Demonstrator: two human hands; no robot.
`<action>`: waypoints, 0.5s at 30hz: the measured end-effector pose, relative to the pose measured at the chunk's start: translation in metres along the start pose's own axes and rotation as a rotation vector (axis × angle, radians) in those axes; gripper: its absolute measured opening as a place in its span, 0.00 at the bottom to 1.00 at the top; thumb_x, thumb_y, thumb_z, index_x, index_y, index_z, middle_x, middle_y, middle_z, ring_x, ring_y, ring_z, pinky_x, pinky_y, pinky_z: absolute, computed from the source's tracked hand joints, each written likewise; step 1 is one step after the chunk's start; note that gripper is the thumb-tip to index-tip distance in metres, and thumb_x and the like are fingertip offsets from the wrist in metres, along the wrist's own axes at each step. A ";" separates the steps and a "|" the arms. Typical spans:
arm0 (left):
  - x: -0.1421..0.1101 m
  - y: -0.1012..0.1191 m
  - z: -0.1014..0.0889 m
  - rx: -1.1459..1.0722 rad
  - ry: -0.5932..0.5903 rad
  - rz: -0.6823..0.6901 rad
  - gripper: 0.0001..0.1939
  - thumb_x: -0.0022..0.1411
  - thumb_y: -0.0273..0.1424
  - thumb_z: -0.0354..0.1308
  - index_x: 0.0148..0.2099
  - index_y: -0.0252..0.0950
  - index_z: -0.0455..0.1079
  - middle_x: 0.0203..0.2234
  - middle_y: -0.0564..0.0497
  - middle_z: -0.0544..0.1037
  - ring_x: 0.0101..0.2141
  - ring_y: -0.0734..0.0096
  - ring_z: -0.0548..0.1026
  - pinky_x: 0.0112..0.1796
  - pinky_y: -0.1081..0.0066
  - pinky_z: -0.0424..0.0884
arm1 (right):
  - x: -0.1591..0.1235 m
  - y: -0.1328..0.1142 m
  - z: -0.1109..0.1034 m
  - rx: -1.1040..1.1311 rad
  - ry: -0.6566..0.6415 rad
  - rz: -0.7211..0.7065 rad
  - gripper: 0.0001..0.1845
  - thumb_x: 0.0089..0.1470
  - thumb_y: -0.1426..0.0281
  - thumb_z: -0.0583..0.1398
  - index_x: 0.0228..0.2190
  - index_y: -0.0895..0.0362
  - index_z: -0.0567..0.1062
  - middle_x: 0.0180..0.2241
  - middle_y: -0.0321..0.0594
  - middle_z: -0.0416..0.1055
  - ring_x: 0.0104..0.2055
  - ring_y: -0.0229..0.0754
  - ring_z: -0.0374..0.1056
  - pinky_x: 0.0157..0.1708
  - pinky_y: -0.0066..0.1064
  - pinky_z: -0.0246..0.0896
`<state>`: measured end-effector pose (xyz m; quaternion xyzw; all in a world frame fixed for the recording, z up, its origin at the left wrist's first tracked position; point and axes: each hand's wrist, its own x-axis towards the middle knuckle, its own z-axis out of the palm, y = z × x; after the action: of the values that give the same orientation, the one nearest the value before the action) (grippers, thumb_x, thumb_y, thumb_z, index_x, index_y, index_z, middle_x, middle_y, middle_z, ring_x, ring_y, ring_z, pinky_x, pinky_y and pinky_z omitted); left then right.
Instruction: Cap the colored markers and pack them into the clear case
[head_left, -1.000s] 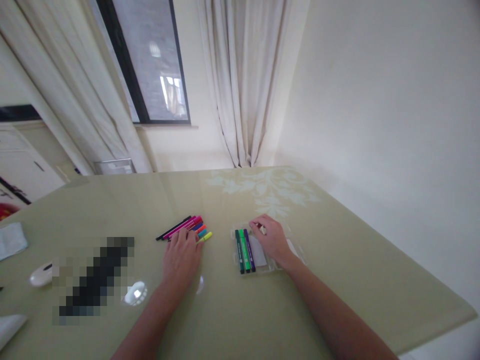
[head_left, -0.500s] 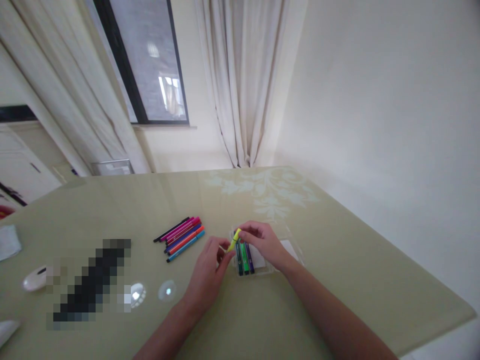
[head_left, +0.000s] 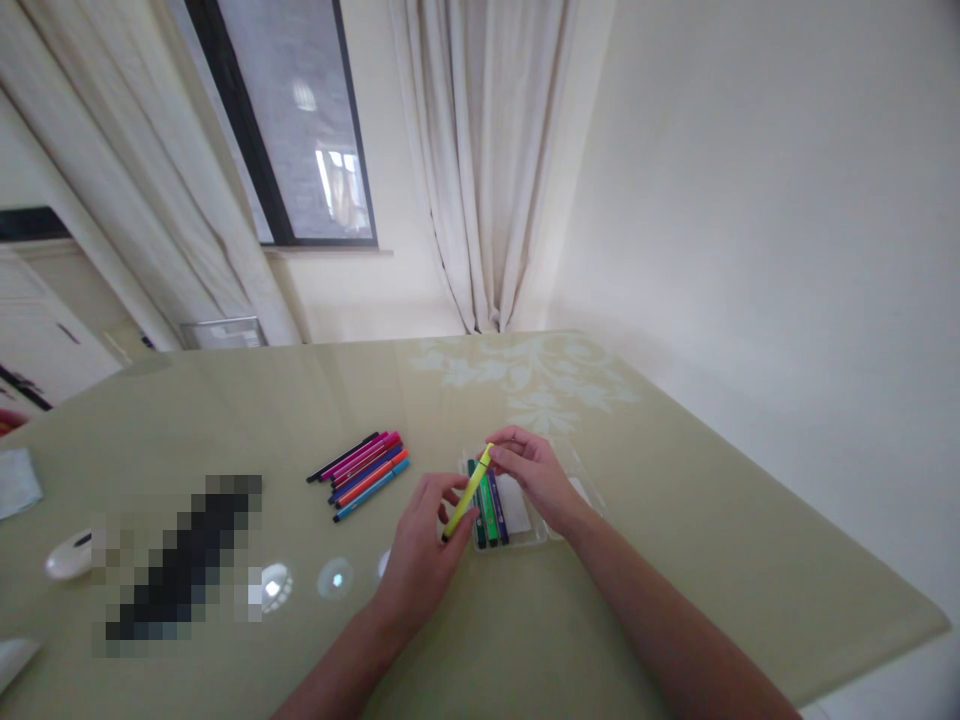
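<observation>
A yellow felt-tip marker is held at a slant between my two hands, its dark end low and to the left. My right hand pinches its upper end with thumb and fingertips. Around its lower part are the thumb and curled fingers of my left hand, one to each side of the barrel. Just beneath lies a clear plastic case, holding a dark green marker, a bright green marker and a purple marker side by side. My right hand and wrist hide part of the case.
Left of my hands, several markers in black, pink, red, blue and orange lie in a slanted row on the table. A white computer mouse and a pixelated dark patch are farther left. Curtains, a window and a wall stand beyond the table.
The yellow marker has been drawn up and now shows nearly its full length, including the dark lower end. My right hand has risen slightly; the marker row has stayed put.
</observation>
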<state>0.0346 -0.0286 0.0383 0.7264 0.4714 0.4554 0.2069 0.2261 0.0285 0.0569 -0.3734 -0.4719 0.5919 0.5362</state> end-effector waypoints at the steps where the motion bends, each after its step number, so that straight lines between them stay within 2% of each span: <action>1: 0.000 0.000 0.000 -0.005 -0.007 -0.009 0.10 0.68 0.34 0.59 0.51 0.41 0.70 0.37 0.52 0.75 0.34 0.70 0.74 0.36 0.70 0.72 | 0.001 -0.001 -0.001 0.009 0.007 0.001 0.16 0.47 0.60 0.74 0.35 0.55 0.80 0.33 0.40 0.81 0.36 0.42 0.75 0.40 0.34 0.67; 5: -0.001 -0.001 0.001 -0.012 -0.002 -0.028 0.09 0.70 0.35 0.56 0.50 0.41 0.70 0.32 0.54 0.75 0.33 0.69 0.74 0.36 0.70 0.72 | 0.002 -0.003 -0.003 0.033 0.027 0.000 0.16 0.47 0.60 0.73 0.36 0.55 0.81 0.35 0.41 0.82 0.38 0.43 0.76 0.42 0.34 0.69; 11: 0.001 0.000 -0.002 0.003 0.104 0.059 0.05 0.67 0.30 0.57 0.45 0.40 0.71 0.34 0.53 0.73 0.33 0.70 0.73 0.36 0.71 0.71 | 0.001 -0.002 -0.005 0.008 0.011 0.058 0.20 0.46 0.59 0.74 0.38 0.55 0.80 0.34 0.40 0.82 0.37 0.43 0.77 0.38 0.32 0.69; 15: 0.001 0.003 -0.003 0.014 0.108 0.076 0.05 0.67 0.28 0.57 0.45 0.41 0.72 0.32 0.54 0.73 0.32 0.70 0.72 0.36 0.72 0.70 | 0.000 -0.001 -0.002 -0.011 -0.001 0.047 0.21 0.47 0.58 0.74 0.40 0.55 0.80 0.36 0.42 0.82 0.37 0.43 0.77 0.38 0.34 0.69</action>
<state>0.0340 -0.0294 0.0424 0.7197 0.4571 0.4979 0.1585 0.2283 0.0286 0.0576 -0.3871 -0.4666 0.6018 0.5199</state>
